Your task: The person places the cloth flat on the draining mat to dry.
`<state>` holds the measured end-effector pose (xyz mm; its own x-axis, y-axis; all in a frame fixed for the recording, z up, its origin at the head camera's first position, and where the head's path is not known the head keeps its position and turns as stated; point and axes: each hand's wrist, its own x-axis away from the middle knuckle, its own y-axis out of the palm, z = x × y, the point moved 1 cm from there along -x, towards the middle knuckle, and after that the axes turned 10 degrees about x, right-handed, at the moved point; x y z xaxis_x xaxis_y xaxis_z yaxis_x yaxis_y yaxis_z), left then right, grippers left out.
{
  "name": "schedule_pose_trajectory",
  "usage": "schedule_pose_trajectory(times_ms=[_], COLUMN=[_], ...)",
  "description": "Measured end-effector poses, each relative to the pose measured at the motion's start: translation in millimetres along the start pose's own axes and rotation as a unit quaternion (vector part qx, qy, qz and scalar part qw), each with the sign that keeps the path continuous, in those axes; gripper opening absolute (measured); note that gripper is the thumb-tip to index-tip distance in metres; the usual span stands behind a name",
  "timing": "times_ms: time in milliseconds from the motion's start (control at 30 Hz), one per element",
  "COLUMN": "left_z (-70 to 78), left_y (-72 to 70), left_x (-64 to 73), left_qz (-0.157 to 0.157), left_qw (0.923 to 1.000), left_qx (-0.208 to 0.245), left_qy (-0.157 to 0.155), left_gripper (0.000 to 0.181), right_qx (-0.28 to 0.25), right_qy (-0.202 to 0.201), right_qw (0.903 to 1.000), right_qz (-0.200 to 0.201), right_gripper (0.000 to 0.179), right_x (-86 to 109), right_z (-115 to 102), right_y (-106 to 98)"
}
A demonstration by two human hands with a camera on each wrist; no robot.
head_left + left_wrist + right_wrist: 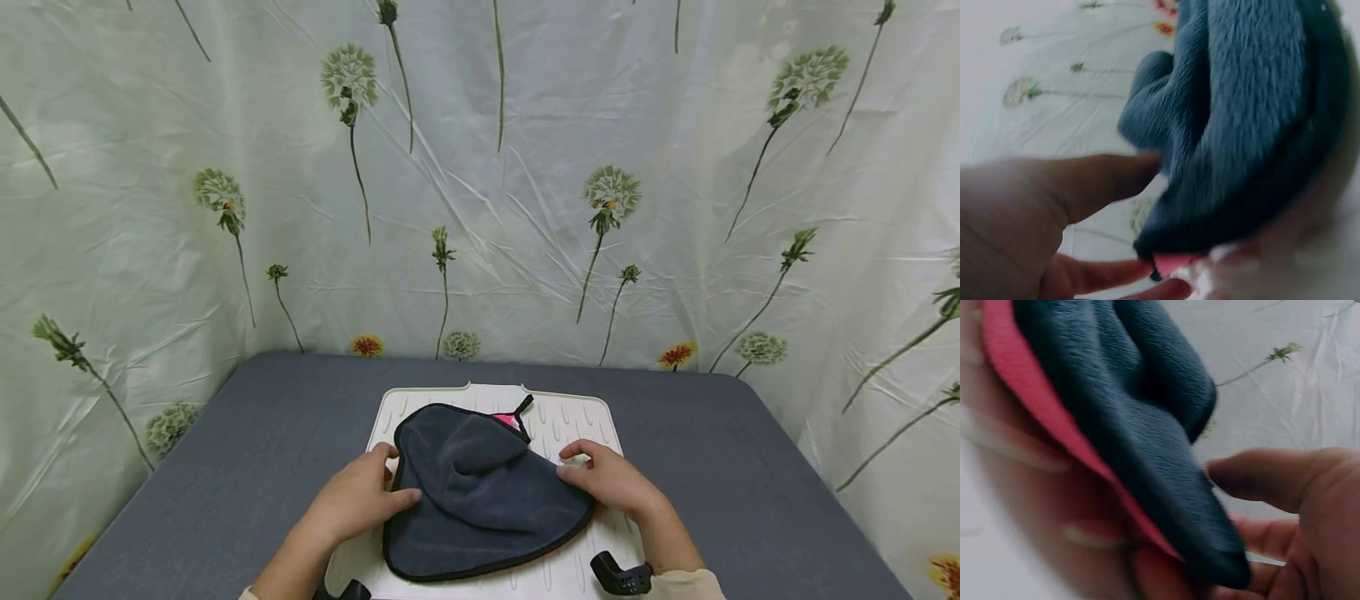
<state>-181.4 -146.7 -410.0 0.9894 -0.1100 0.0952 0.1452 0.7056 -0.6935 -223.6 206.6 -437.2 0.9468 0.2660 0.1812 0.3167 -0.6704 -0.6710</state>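
Note:
A dark blue plush towel [480, 492] with black edging lies rumpled, its middle puffed up in folds. At its far right corner a black hanging loop [524, 406] sticks out beside a bit of pink underside. My left hand [360, 496] holds the towel's left edge, thumb on top and fingers around the rim. On the opposite side my right hand [603, 477] holds the right edge between thumb and fingers. The right wrist view shows the pink underside [1054, 419] beneath that raised edge, with fingertips partly hidden under the towel.
Under the towel is a white ridged tray [581, 421], standing on a dark grey-blue tabletop [300, 417]. A pale curtain [480, 183] printed with dandelions hangs behind and along both sides. Black wrist devices [622, 575] sit at both wrists.

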Motion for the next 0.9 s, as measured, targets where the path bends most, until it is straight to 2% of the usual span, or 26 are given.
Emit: schedule_pose_trajectory(times_ms=[100,267,367,433,567,733,800,900], left_z=[12.6,42.6,64.6,77.8,94.2,93.0,89.7,87.0], left_y=[8.0,25.3,32.6,36.2,46.4,63.1,67.7,70.3], left_x=[-5.3,-17.6,-26.0,-31.6,-49.2,-78.0,-85.9,-93.3], left_qz=[0.038,0.061,0.055,0.038,-0.002,-0.058,-0.066,-0.062], left_qw=[0.9975,0.9865,0.9783,0.9749,0.9731,0.9698,0.9671,0.9629], left_qx=[-0.060,-0.149,-0.196,-0.215,-0.215,-0.193,-0.191,-0.182], left_qy=[-0.006,0.027,0.039,0.043,0.083,0.138,0.155,0.190], left_gripper=[0.071,0.064,0.056,0.050,0.042,0.048,0.049,0.036], right_qx=[-0.006,-0.013,-0.023,-0.037,-0.050,-0.056,-0.059,-0.064], right_qy=[0.012,0.033,0.038,0.035,0.027,0.021,0.018,0.012], right_qw=[0.9990,0.9939,0.9917,0.9913,0.9903,0.9904,0.9912,0.9923], right_qz=[0.042,0.105,0.120,0.121,0.127,0.124,0.118,0.105], right_gripper=[0.031,0.022,0.020,0.021,0.023,0.025,0.026,0.025], right_x=[-5.0,-8.9,-9.4,-9.3,-9.2,-9.2,-9.1,-8.3], right_z=[-2.9,-8.6,-11.2,-12.8,-15.1,-14.5,-13.4,-11.4], right_y=[6.9,16.6,19.9,20.9,20.3,19.3,19.2,16.8])
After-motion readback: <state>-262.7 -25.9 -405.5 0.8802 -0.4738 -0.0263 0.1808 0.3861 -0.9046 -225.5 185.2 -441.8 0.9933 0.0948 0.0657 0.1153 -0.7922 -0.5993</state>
